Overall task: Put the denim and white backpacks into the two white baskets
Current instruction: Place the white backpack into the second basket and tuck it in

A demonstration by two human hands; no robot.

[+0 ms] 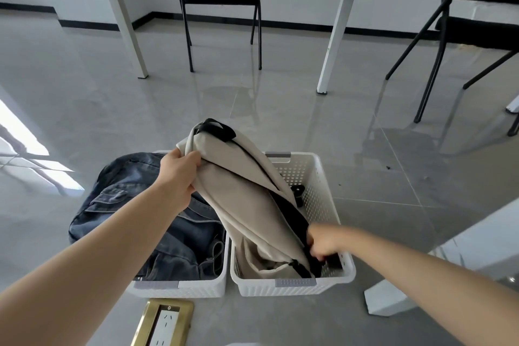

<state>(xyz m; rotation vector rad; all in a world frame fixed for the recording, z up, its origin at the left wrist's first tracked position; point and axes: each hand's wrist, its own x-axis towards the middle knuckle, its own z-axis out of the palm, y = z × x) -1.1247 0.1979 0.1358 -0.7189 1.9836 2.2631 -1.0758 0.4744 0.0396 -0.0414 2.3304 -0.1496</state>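
Two white perforated baskets stand side by side on the floor. The denim backpack [134, 205] lies in the left basket [196, 288] and bulges over its left side. The white backpack [244, 191], with black straps and a black top handle, leans tilted in the right basket [320, 196], its lower end inside and its top sticking out above the rim. My left hand [179, 174] grips the white backpack's upper edge. My right hand [323, 241] holds its black strap low inside the right basket.
A brass floor socket [165, 323] sits just in front of the left basket. White table legs [337, 28] and black folding chairs [222, 8] stand further back. A white table foot [384, 300] lies right of the baskets.
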